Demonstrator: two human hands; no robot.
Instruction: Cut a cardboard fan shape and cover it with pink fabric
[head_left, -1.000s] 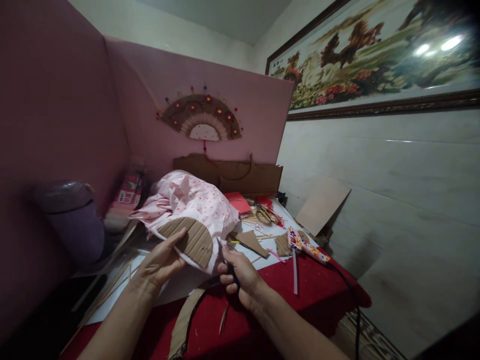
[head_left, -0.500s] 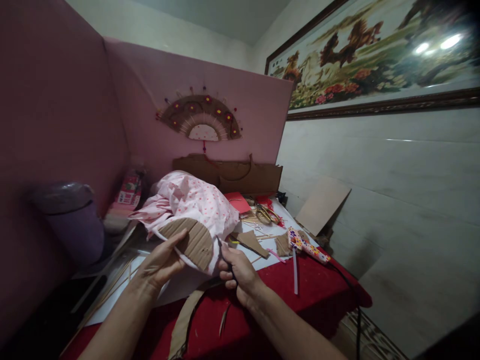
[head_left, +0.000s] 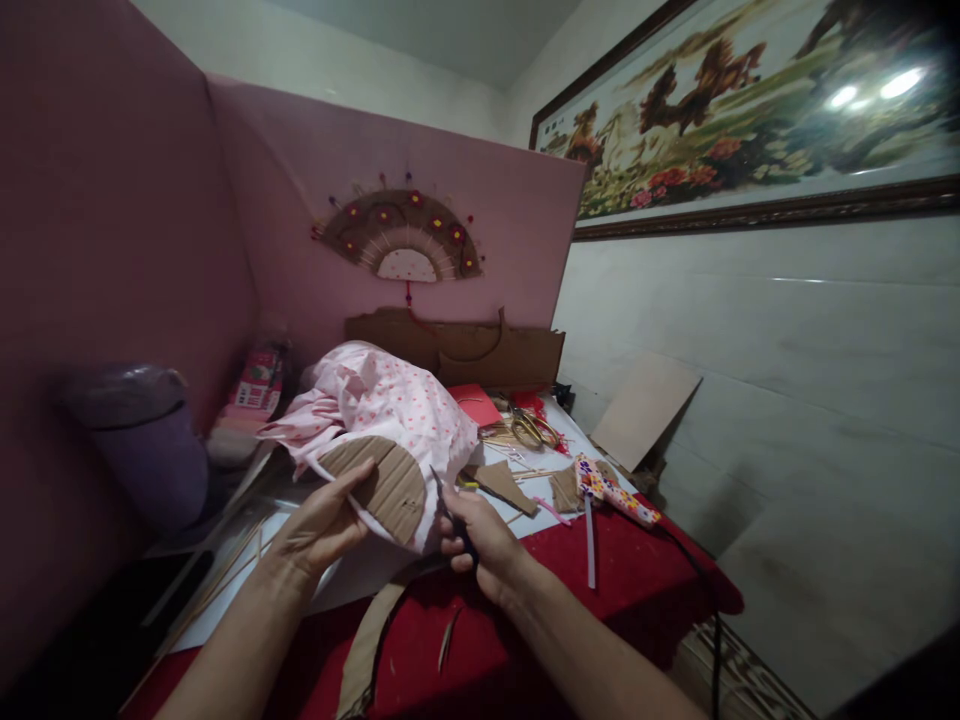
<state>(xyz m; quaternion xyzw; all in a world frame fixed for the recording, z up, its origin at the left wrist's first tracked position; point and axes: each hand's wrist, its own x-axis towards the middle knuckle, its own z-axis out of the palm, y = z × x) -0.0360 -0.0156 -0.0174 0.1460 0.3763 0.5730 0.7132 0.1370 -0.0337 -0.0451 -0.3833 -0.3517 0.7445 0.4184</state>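
Observation:
My left hand (head_left: 322,530) grips a half-round piece of corrugated cardboard (head_left: 386,490), thumb on its face and fingers underneath. White cloth with small pink-red dots (head_left: 390,395) lies behind the cardboard and shows as a margin around its curved edge. In my right hand (head_left: 480,535) is a pair of dark scissors (head_left: 444,505), its blades pointing up at the cloth margin right of the cardboard. Part of the scissors' handle is hidden by my fingers.
A flower-patterned glue gun (head_left: 615,495) with a glue stick rests on the red tablecloth (head_left: 540,620). Gold-handled scissors (head_left: 532,430), cardboard scraps (head_left: 502,485) and thin sticks lie behind. A decorated fan (head_left: 405,235) hangs on the pink panel; a purple bin (head_left: 142,460) stands left.
The scissors have drawn back slightly from the cloth margin, and more of the blades shows. My left hand and the cardboard stay nearly still.

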